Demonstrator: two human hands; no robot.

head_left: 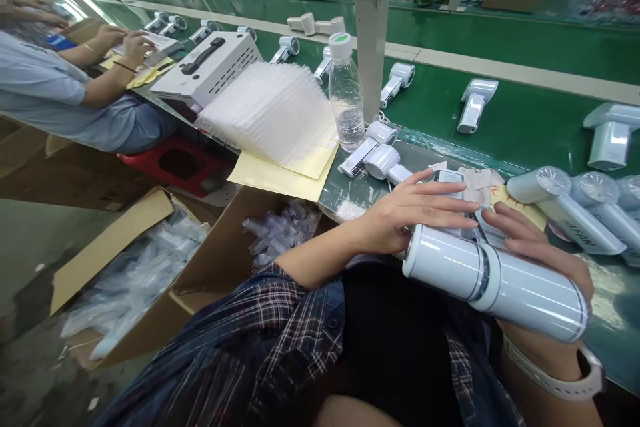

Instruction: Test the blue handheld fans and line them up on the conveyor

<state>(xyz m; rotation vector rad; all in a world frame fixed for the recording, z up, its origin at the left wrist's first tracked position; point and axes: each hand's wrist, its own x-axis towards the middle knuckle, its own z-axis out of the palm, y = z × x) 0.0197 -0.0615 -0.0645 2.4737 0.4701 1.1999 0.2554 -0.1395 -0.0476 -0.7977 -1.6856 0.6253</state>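
Observation:
A light blue handheld fan (533,290) lies sideways in front of me, close to my body. My right hand (545,247) wraps around its right part from behind, and the fan hides some of the fingers. Over the fan's left end, my left hand (425,207) has its fingers stretched out towards the right. Its thumb side is beside the fan's end; whether it presses there is hard to see. Behind my left hand, more handheld fans (383,160) lie on the bench. Several wrapped fans (575,213) with dark lettering are lined up past my right hand.
A water bottle (346,97) stands by a metal post (371,33). Left of it are stacked bubble-wrap bags (273,110) and a white metal box (207,67). Fans lie along the green conveyor (435,107). Cardboard boxes (200,273) hold clear plastic pieces. A co-worker (75,80) sits left.

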